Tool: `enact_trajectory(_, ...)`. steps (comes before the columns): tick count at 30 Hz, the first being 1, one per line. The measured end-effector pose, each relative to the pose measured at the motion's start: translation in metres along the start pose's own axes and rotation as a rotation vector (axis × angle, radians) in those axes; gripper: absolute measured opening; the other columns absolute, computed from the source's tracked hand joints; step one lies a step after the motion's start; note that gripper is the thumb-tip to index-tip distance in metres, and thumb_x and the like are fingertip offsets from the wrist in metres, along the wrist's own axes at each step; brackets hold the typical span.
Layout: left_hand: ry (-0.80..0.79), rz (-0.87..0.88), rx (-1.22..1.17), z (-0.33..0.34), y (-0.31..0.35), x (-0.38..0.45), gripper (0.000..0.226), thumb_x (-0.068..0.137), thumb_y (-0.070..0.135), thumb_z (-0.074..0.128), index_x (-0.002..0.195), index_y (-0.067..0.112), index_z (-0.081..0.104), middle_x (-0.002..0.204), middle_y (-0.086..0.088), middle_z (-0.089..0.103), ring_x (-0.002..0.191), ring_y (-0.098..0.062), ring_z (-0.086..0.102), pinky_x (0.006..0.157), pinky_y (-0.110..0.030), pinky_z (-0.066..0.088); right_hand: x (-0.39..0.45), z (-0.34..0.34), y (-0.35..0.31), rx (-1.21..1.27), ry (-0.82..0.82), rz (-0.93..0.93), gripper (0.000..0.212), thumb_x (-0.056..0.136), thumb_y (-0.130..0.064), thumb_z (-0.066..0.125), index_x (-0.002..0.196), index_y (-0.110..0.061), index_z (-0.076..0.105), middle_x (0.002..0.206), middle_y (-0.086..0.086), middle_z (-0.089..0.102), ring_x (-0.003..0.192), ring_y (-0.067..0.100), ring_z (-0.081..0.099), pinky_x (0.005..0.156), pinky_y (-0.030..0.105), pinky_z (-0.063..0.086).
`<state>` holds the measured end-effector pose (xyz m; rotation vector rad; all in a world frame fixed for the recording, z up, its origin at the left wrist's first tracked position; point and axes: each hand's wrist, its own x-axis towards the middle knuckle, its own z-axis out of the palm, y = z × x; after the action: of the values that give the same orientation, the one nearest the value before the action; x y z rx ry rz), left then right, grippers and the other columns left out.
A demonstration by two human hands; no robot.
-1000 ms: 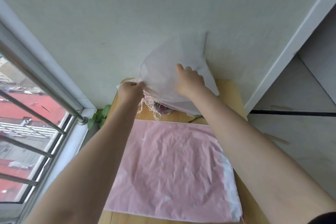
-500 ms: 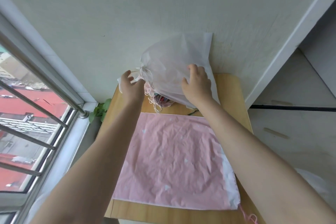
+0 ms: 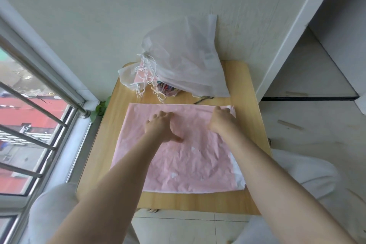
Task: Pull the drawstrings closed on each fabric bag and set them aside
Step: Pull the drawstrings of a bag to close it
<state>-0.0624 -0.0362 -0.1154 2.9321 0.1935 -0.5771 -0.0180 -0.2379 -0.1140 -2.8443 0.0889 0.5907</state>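
Both hands on flat pink bag, table by window

Pink fabric bag (image 3: pixel 190 156) lies flat and crumpled on a small wooden table (image 3: pixel 111 144), covering most of the top. A white layer shows along its right and near edges. Left hand (image 3: pixel 163 128) rests on the bag's upper middle, fingers bent down onto the cloth, thumb out toward the right; whether it actually pinches fabric cannot be told. Right hand (image 3: pixel 222 120) sits at the bag's far right corner, fingers curled over the top edge; the grip itself is hidden behind the knuckles, so held or just touching cannot be told.

Behind the pink bag, at the table's far edge and leaning on the wall, is a pile of white fabric bags (image 3: pixel 186 59), translucent, bulging, with white drawstrings (image 3: pixel 147 71) hanging in a tangle off the left side. A small patterned colourful item (image 3: pixel 167 88) peeks out under the pile, just beyond the pink bag's top edge; what it is cannot be told. A thin dark cord-like thing (image 3: pixel 202 99) lies on the wood near it.

Table has light wood grain with bare strips on the left, right and near sides. Wall (image 3: pixel 118 6) is pale, plain. Left is a window (image 3: pixel 29 125) with metal bars, red roofs outside. Green leaves (image 3: pixel 100 108) are at the table's far left corner by the sill. Right is a white pillar edge (image 3: pixel 293 31) and a recessed area with pale floor. Tiled floor is below the table. Person's knees in light trousers (image 3: pixel 53 214) are either side of the table
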Motion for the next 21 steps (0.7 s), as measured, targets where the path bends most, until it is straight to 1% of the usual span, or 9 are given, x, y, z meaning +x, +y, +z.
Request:
enact_trajectory(3,0.018,-0.002,0.021,0.004,-0.001,-0.008,0.115,0.055,0.075,0.075,0.150,0.030,0.028,0.146,-0.001,0.038,0.132,-0.025,0.039,0.105,-0.045,0.036,-0.001,0.002,0.000,0.146,0.075,0.038,0.052,0.095,-0.012,0.044,0.144,-0.005,0.029,0.134,0.019,0.050,0.124,0.036,0.048,0.105,0.045,0.038)
enact_trajectory(6,0.032,-0.017,0.056,0.009,-0.001,-0.016,0.110,0.056,0.078,0.072,0.147,0.030,0.033,0.140,-0.001,0.041,0.128,-0.025,0.042,0.103,-0.043,0.035,0.000,0.006,0.006,0.146,0.046,0.034,0.068,0.098,-0.014,0.040,0.154,-0.008,0.002,0.161,0.006,0.014,0.148,0.026,0.020,0.117,0.037,0.026)
enact_trajectory(8,0.047,-0.025,0.084,0.011,0.000,-0.019,0.109,0.056,0.080,0.070,0.145,0.029,0.035,0.136,-0.002,0.043,0.125,-0.026,0.043,0.102,-0.042,0.036,-0.001,0.008,0.010,0.204,0.014,0.031,0.062,0.096,-0.010,0.036,0.153,-0.011,0.012,0.163,-0.001,0.003,0.147,0.024,0.026,0.111,0.041,0.038)
enact_trajectory(11,0.051,-0.033,0.125,0.012,0.002,-0.023,0.108,0.056,0.084,0.066,0.144,0.029,0.037,0.134,-0.004,0.044,0.123,-0.028,0.044,0.102,-0.043,0.037,-0.003,0.009,0.010,0.252,0.076,0.030,0.049,0.090,-0.004,0.036,0.138,-0.014,0.038,0.158,0.001,0.023,0.139,0.026,0.038,0.100,0.037,0.046)
enact_trajectory(14,0.018,-0.054,0.201,0.009,0.006,-0.027,0.099,0.060,0.087,0.060,0.137,0.026,0.046,0.132,-0.007,0.047,0.120,-0.029,0.048,0.103,-0.044,0.035,-0.005,0.015,0.007,0.228,0.139,-0.035,0.033,0.089,-0.005,0.038,0.120,-0.008,0.052,0.127,0.011,0.054,0.105,0.029,0.057,0.076,0.027,0.043)
enact_trajectory(16,-0.015,-0.072,0.197,0.001,0.008,-0.029,0.079,0.070,0.086,0.049,0.113,0.021,0.060,0.115,-0.004,0.059,0.109,-0.024,0.056,0.101,-0.043,0.035,-0.010,0.022,0.003,0.257,0.185,-0.092,0.032,0.096,-0.007,0.036,0.121,-0.007,0.055,0.124,0.010,0.059,0.107,0.029,0.058,0.076,0.025,0.039)
enact_trajectory(18,0.008,-0.109,0.066,-0.008,0.007,-0.030,0.067,0.082,0.079,0.041,0.084,0.015,0.060,0.089,0.000,0.062,0.088,-0.021,0.061,0.089,-0.039,0.043,-0.015,0.026,-0.005,0.269,0.232,-0.225,0.035,0.098,-0.009,0.036,0.128,-0.010,0.054,0.127,0.008,0.060,0.109,0.027,0.059,0.082,0.029,0.045)
enact_trajectory(19,0.065,-0.116,0.006,-0.011,0.005,-0.031,0.061,0.086,0.071,0.043,0.083,0.013,0.062,0.087,0.001,0.062,0.084,-0.020,0.061,0.080,-0.034,0.047,-0.018,0.027,-0.011,0.253,0.238,-0.318,0.035,0.098,-0.009,0.038,0.129,-0.013,0.054,0.127,0.007,0.060,0.109,0.027,0.059,0.084,0.032,0.047)
enact_trajectory(21,0.271,-0.096,-0.138,-0.013,-0.003,-0.032,0.040,0.089,0.050,0.056,0.109,0.017,0.065,0.106,-0.001,0.062,0.097,-0.023,0.061,0.076,-0.034,0.051,-0.021,0.028,-0.027,0.260,0.236,-0.499,0.032,0.096,-0.009,0.044,0.125,-0.020,0.056,0.123,0.004,0.061,0.108,0.026,0.059,0.083,0.035,0.050)
